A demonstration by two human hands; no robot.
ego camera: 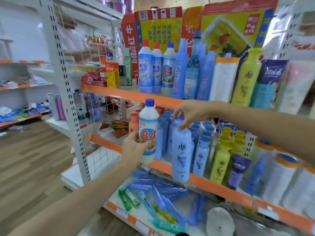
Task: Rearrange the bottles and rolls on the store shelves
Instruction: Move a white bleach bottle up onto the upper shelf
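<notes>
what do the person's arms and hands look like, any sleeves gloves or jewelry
Both forearms are bare as far as the frame shows: no sleeves in view. The left hand and right hand wear no gloves. No rings, watch or bracelet are visible on the fingers or wrists.

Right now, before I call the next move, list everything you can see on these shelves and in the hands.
84 bottle: one, white with blue cap, in left hand.
Light blue bottle: one, held by its top, in front of the middle shelf's edge.
Blue bottles: many, middle shelf.
Yellow bottles: several, middle shelf, right of the blue ones.
Cleaner bottles: three, white and blue, top shelf.
Blue tubes: many, lying on bottom shelf.
Paper roll: one, white, bottom shelf.
Left hand: gripping the 84 bottle.
Right hand: pinching the light blue bottle's top.
</notes>
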